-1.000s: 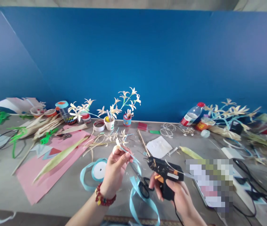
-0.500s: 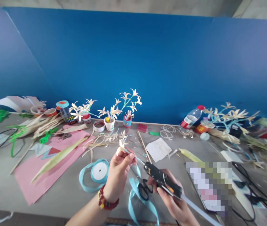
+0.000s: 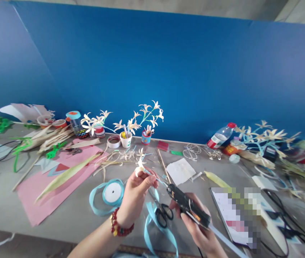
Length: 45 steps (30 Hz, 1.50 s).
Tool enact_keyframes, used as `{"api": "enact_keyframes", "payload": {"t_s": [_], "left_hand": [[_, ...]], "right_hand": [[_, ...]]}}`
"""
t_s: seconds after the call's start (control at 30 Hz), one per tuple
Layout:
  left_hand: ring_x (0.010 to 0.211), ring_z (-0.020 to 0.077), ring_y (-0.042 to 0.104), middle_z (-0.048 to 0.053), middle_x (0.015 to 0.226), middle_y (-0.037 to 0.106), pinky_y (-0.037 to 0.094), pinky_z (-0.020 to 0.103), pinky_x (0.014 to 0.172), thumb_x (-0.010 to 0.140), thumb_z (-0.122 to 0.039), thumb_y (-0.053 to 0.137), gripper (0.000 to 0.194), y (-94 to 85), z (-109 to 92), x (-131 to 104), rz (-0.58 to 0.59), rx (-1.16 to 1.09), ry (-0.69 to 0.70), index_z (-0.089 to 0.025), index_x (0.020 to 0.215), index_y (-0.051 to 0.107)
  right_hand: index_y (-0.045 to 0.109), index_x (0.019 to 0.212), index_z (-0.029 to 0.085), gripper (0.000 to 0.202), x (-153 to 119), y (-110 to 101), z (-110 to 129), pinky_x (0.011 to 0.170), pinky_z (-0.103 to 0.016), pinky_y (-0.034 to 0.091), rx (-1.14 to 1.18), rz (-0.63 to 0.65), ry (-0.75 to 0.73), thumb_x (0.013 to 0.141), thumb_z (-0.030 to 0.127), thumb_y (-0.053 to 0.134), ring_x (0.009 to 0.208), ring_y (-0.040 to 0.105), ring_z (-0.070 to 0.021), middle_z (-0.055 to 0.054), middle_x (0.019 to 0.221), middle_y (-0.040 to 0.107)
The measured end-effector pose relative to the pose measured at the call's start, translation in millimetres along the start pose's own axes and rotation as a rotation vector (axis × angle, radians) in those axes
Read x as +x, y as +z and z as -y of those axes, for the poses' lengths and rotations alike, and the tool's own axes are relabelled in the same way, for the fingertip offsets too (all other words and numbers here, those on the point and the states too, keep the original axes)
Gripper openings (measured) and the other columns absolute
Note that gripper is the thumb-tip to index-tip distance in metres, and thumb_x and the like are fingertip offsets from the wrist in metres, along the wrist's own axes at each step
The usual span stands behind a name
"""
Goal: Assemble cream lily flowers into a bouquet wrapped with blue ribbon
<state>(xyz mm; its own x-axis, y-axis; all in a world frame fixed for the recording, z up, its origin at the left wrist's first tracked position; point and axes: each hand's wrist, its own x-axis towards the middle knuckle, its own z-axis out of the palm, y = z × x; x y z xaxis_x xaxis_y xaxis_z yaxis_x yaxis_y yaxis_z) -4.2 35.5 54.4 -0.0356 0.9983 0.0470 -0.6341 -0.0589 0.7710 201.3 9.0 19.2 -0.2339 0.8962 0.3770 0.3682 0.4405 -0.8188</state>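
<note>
Between the thumb and fingers of my left hand (image 3: 141, 187) is a cream handmade flower (image 3: 140, 168) on a thin light-blue stem. My right hand (image 3: 197, 224) grips a black glue gun (image 3: 187, 204), a pale glue stick trailing from its back end. Its nozzle points at the stem beside my left fingertips; whether the two touch I cannot tell. Below, black-handled scissors (image 3: 164, 215) lie on a loose light-blue ribbon (image 3: 148, 229). To the left of my left wrist is a ribbon spool (image 3: 113, 192).
Pink paper (image 3: 38, 204) with a long husk leaf lies left. Along the blue wall stand a cup of flowers (image 3: 126, 139), a decorated can (image 3: 146, 137) and a leaning bottle (image 3: 221, 135). White paper (image 3: 181, 171) lies ahead; a pixelated tablet-like object (image 3: 229, 218) and cables are right.
The view has shifted slightly. Both hands keep their holds, and the glue gun stays pointed at the stem with little visible movement.
</note>
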Motion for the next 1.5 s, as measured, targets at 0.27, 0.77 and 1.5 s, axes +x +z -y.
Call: {"api": "enact_keyframes", "payload": {"t_s": [0.27,0.77,1.5], "left_hand": [[0.071,0.0128,0.061,0.002,0.082,0.066,0.049,0.027,0.072,0.081,-0.023,0.077,0.012,-2.5,1.9,-1.5,-0.017,0.11,0.061,-0.016,0.084,0.068],[0.071,0.0113,0.062,0.0,0.08,0.067,0.05,0.025,0.073,0.084,-0.024,0.075,0.008,-4.0,5.4,-1.2,-0.043,0.123,0.111,-0.018,0.083,0.07],[0.067,0.0128,0.061,0.001,0.077,0.067,0.05,0.027,0.068,0.077,-0.029,0.081,0.015,-3.3,4.3,2.9,-0.105,0.028,0.098,-0.017,0.079,0.071]], "right_hand": [[0.058,0.101,0.026,0.014,-1.4,-0.4,1.2,0.06,-0.027,0.053,-0.159,-0.03,-0.115,0.088,0.028,0.057,0.063,0.068,-0.0185,-0.001,0.076,0.072],[0.049,0.112,0.023,0.03,11.2,-10.0,12.7,0.057,-0.03,0.054,-0.337,0.005,-0.466,0.082,0.017,0.053,0.065,0.069,-0.0231,-0.009,0.085,0.071],[0.052,0.115,0.025,0.034,20.6,-15.7,25.3,0.057,-0.032,0.054,-0.379,-0.009,-0.65,0.104,0.038,0.023,0.064,0.072,-0.0233,-0.009,0.079,0.074]]}}
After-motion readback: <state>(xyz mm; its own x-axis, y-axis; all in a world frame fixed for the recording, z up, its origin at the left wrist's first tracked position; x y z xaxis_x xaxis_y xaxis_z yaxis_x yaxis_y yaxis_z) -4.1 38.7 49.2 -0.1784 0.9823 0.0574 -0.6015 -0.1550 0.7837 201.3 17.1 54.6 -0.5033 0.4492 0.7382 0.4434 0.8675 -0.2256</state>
